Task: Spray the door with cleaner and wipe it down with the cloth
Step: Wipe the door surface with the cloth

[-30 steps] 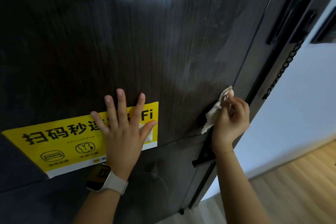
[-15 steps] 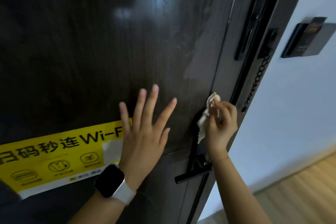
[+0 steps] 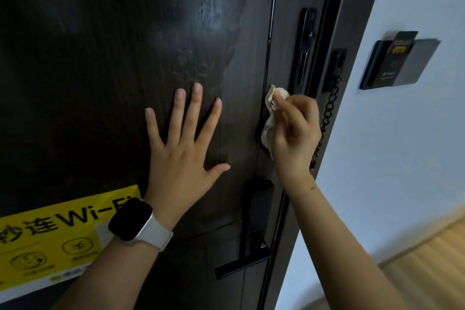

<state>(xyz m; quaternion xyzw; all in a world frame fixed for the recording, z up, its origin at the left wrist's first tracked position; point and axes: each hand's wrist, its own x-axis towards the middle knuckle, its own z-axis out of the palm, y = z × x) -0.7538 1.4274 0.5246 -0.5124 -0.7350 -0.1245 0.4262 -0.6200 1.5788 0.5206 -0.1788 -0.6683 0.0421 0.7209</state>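
A dark wood-grain door (image 3: pixel 100 58) fills the left and middle of the head view, with wet streaks on its upper part. My left hand (image 3: pixel 183 148) lies flat on the panel, fingers spread, a smartwatch on the wrist. My right hand (image 3: pixel 294 133) is shut on a crumpled white cloth (image 3: pixel 270 113) and presses it against the door's right strip, just above the black lever handle (image 3: pixel 249 241). No spray bottle is in view.
A yellow Wi-Fi sticker (image 3: pixel 50 239) sits at the lower left of the door. A black lock plate (image 3: pixel 303 50) and a security chain (image 3: pixel 327 118) hang by the door edge. A card holder (image 3: pixel 392 60) is on the white wall; wooden floor (image 3: pixel 427 267) lies lower right.
The view shifted right and up. My left hand slid off the yellow sticker up onto bare door panel. My right hand with the cloth stayed at the door's right strip.
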